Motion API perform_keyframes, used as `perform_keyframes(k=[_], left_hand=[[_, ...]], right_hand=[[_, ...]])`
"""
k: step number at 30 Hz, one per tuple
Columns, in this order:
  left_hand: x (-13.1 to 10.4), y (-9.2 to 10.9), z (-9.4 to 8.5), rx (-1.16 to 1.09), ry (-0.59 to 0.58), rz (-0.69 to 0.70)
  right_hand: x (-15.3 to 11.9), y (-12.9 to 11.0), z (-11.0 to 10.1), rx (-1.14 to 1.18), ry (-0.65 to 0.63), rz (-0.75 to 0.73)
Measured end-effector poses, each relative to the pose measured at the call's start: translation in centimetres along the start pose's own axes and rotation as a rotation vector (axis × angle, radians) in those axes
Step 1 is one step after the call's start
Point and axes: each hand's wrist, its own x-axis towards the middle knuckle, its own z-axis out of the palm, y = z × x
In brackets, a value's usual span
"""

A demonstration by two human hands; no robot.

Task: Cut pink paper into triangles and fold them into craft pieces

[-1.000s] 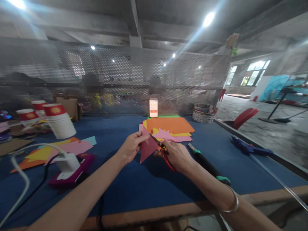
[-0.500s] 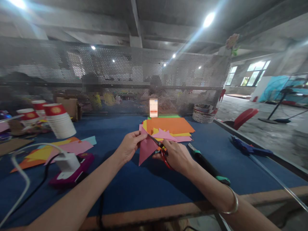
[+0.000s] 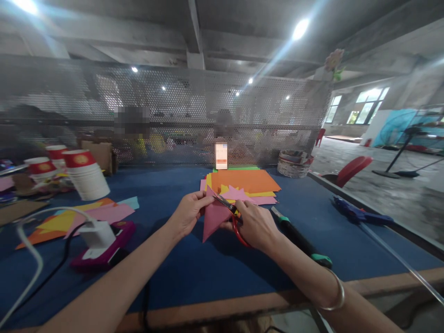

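Note:
A folded piece of pink paper, pointed at its lower end, is pinched near its upper left edge by my left hand. My right hand is closed around the red handles of a pair of scissors. The dark blades reach up and left to the paper's upper part, close to my left fingertips. Just beyond lie pink and yellow cut paper pieces with pointed edges. They rest on a stack of coloured paper, orange on top.
A black and green cutter-like tool lies right of my right hand. Further right is a blue glue gun. At left are a purple power strip, paper sheets and stacked paper cups. A lit phone stands behind the stack.
The pink paper has tilted slightly and shifted a little to the right and down. The scissor blades look more closed at the paper. Both hands stay nearly in place.

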Motion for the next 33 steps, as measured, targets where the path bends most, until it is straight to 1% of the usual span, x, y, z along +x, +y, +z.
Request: perform_keyframes(k=[14, 33], left_hand=[[0.05, -0.12, -0.14, -0.018, -0.022, -0.028], [0.01, 0.0, -0.05, -0.041, -0.012, -0.054]], right_hand=[[0.09, -0.16, 0.04, 0.006, -0.03, 0.033], [0.19, -0.05, 0.19, 0.002, -0.039, 0.014]])
